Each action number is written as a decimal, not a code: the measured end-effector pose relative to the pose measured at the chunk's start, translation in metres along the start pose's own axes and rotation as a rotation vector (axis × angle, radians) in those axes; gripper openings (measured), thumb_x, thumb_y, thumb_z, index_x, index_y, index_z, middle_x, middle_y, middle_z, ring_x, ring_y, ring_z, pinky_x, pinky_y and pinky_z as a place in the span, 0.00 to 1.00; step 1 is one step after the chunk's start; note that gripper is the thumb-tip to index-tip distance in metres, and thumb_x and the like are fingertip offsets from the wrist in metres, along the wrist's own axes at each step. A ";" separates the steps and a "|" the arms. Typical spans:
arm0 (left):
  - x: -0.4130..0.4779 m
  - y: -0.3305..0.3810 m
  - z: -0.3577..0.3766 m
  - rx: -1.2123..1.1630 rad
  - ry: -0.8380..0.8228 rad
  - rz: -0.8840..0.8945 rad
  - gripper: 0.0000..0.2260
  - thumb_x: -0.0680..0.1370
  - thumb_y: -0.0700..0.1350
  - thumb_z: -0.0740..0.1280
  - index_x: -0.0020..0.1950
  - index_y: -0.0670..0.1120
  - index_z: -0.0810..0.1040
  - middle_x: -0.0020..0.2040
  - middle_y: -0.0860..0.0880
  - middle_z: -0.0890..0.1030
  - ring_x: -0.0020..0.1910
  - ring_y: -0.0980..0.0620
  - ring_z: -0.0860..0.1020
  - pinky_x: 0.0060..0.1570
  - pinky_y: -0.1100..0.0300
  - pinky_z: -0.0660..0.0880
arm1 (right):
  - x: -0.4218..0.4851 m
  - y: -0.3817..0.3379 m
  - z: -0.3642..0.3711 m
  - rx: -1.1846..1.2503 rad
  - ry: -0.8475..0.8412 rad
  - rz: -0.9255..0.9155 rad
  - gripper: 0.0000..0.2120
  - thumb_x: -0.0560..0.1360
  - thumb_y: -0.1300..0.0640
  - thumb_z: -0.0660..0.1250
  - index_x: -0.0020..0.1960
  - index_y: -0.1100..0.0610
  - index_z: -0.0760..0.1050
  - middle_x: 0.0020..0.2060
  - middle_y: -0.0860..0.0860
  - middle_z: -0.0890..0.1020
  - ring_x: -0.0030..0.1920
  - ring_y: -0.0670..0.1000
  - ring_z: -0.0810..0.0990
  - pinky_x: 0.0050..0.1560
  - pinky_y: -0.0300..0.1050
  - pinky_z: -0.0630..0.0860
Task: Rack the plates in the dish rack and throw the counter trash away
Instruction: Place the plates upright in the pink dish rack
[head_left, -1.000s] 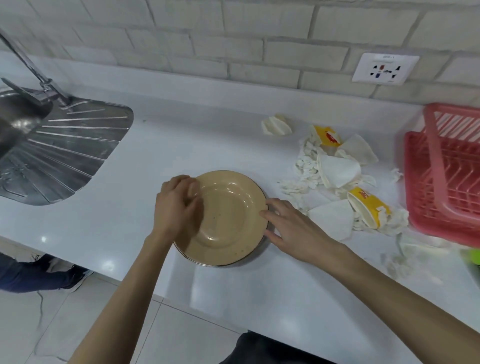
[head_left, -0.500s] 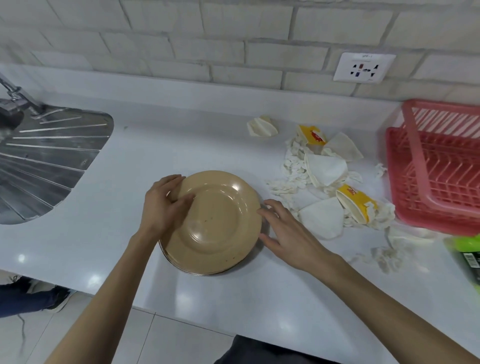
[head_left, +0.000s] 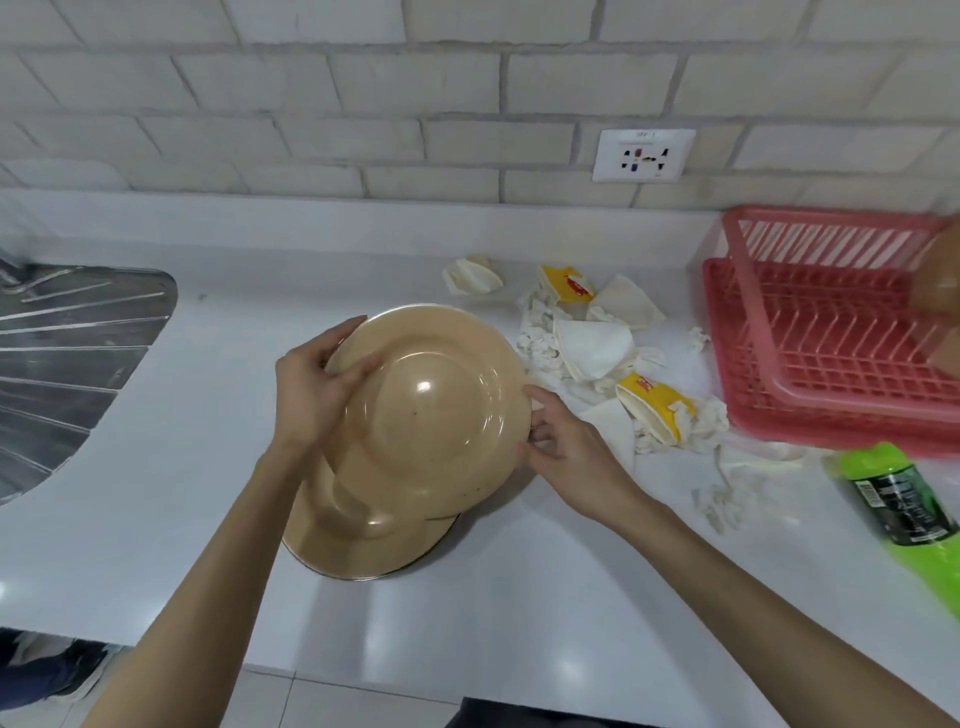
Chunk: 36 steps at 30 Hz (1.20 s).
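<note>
A tan plate (head_left: 431, 410) is lifted and tilted above the white counter (head_left: 156, 493). My left hand (head_left: 311, 389) grips its left rim, thumb on the face. My right hand (head_left: 566, 447) holds its right edge with the fingertips. Below it more tan plates (head_left: 358, 540) lie stacked on the counter. The pink dish rack (head_left: 831, 332) stands at the right. Between plates and rack lies trash: crumpled white paper (head_left: 592, 348), a torn yellow cup (head_left: 654, 410) and another yellow cup (head_left: 566, 283) further back.
A steel sink drainboard (head_left: 67, 353) lies at the left. A green bottle (head_left: 904, 493) lies on its side at the right front. A blurred tan object (head_left: 940, 291) shows at the right edge over the rack. A wall socket (head_left: 644, 155) sits above the counter.
The top plate has come up off the stack and is tilted, held by both hands. The view has shifted to the right, showing more of the rack and the green bottle.
</note>
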<state>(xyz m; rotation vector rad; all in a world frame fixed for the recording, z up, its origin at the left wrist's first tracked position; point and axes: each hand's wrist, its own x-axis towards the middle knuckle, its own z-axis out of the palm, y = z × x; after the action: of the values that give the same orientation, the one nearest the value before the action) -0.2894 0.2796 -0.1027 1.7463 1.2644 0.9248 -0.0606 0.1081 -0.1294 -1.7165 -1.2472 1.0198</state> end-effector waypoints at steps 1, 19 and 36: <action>0.002 0.006 0.007 -0.018 -0.002 0.007 0.18 0.73 0.45 0.76 0.60 0.60 0.80 0.54 0.61 0.83 0.55 0.62 0.81 0.59 0.59 0.77 | -0.001 -0.001 -0.007 0.012 0.025 0.003 0.28 0.77 0.59 0.68 0.73 0.46 0.62 0.50 0.43 0.80 0.50 0.42 0.79 0.56 0.38 0.76; 0.012 0.127 0.177 -0.199 -0.134 0.066 0.19 0.75 0.44 0.73 0.66 0.52 0.80 0.56 0.55 0.84 0.55 0.58 0.82 0.59 0.57 0.78 | -0.050 0.013 -0.196 0.137 0.429 -0.019 0.21 0.76 0.68 0.65 0.66 0.52 0.75 0.45 0.48 0.85 0.40 0.45 0.83 0.41 0.41 0.78; -0.026 0.194 0.342 -0.240 -0.350 -0.046 0.23 0.70 0.52 0.69 0.65 0.53 0.76 0.50 0.49 0.84 0.51 0.48 0.82 0.52 0.49 0.80 | -0.079 0.030 -0.367 -0.210 0.626 -0.037 0.29 0.70 0.57 0.66 0.71 0.53 0.69 0.61 0.50 0.80 0.61 0.51 0.79 0.65 0.53 0.74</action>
<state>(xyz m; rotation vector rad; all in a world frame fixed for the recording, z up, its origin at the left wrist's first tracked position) 0.0844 0.1560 -0.0818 1.5976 0.9231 0.6763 0.2693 -0.0208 -0.0021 -1.9530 -0.9841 0.2814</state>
